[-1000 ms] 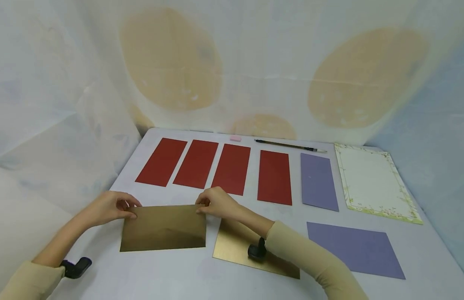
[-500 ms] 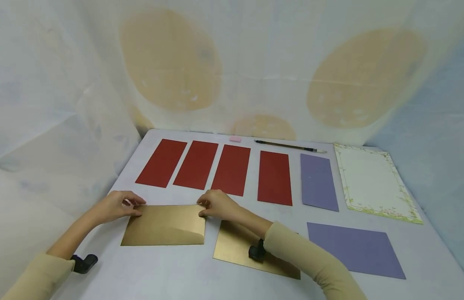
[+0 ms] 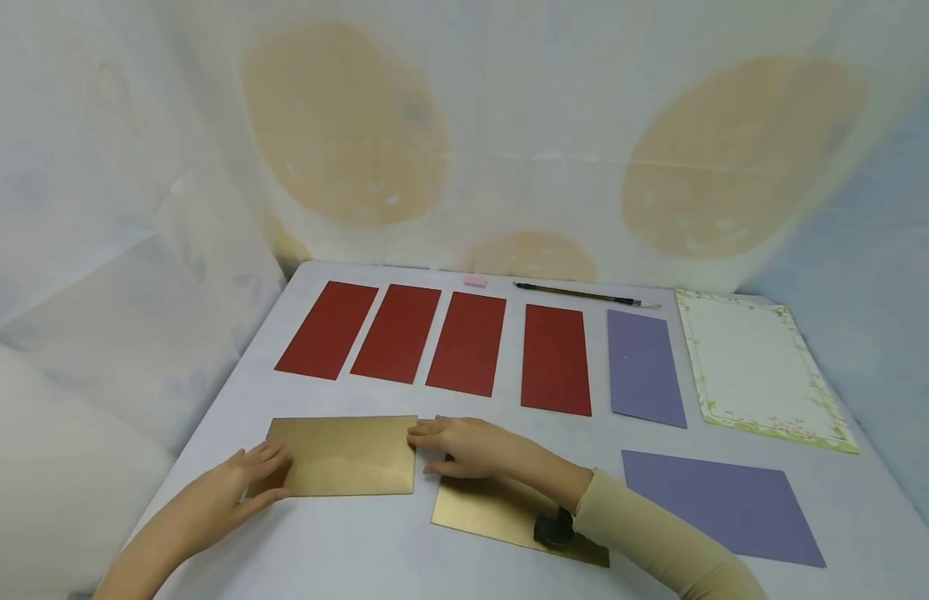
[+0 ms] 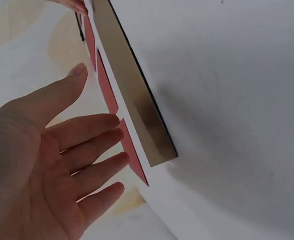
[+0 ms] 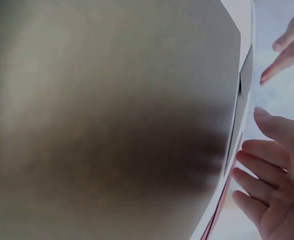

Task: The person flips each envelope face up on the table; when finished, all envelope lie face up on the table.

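A gold rectangular card lies flat on the white table, its long side running left to right. Near its left end is my left hand, fingers extended; the left wrist view shows this hand with nothing in its grasp. My right hand reaches over a second gold card, partly hiding it, with its fingertips by the first card's right edge. Loosely extended fingers also show on the right hand in its wrist view. Whether either hand touches a card is hard to tell.
Several red cards, such as the leftmost one, form a row behind. Right of them are a purple card, a second purple card and a floral-bordered sheet. A brush and pink eraser lie at the back.
Both hands have let go of the left gold card's upper corners. The card has gone from raised and tilted to flat. My left hand has drawn back toward the front.
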